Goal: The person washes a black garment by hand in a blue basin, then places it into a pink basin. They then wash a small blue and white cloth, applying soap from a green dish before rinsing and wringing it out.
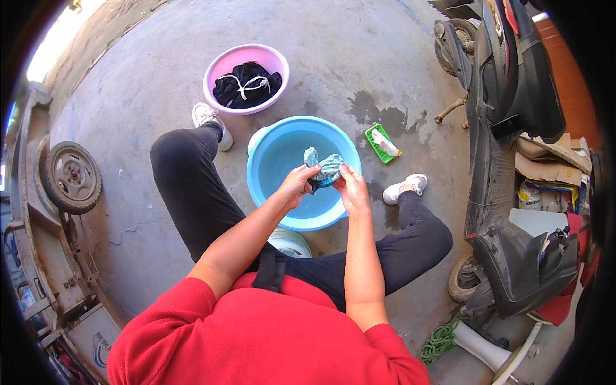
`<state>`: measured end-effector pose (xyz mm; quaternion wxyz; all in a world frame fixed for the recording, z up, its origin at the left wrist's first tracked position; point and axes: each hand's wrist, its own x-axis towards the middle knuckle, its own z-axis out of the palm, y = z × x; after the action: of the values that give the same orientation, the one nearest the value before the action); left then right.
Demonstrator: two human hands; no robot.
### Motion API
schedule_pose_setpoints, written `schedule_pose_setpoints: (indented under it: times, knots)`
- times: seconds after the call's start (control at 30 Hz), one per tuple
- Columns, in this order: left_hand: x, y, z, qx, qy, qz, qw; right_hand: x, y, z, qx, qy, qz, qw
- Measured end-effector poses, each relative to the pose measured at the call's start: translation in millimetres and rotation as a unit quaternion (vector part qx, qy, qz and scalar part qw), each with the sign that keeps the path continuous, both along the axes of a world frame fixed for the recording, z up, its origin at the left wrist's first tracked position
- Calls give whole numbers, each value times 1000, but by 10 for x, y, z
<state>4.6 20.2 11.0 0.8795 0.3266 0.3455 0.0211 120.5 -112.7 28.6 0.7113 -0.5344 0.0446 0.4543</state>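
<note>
Between my two hands hangs a small light-green patterned cloth (329, 166) with a darker blue edge, bunched up over a blue plastic basin (353, 159). My left hand (297, 184) pinches its left side, thumb on top. On the other side, my right hand (352, 187) grips it with thumb and fingers. Water (276, 163) covers the bottom of the basin, which stands on the floor between my legs. Beyond it, a pink basin (264, 54) holds a black garment (248, 89) with a white drawstring. Part of the cloth is hidden by my fingers.
A green soap dish (378, 147) with a white item (385, 143) lies right of the basin, near wet patches (385, 113). A black scooter (491, 159) stands at right, above coiled green rope (440, 340). At left is a metal cart (53, 250) with a wheel (72, 177).
</note>
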Motion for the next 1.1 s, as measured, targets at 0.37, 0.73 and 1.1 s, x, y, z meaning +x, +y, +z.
schedule_pose_setpoints:
  times: [0.37, 0.73, 1.1]
  knots:
    - [-53, -396, -187, -17, 38, 45, 998, -677, 398, -136, -312, -554, 6, 772]
    - [39, -411, 27, -10, 12, -70, 997, -71, 39, -759, -253, -318, 42, 913]
    - [-33, 69, 472, -50, -3, -226, 973, 172, 52, 302, -79, -108, 214, 968]
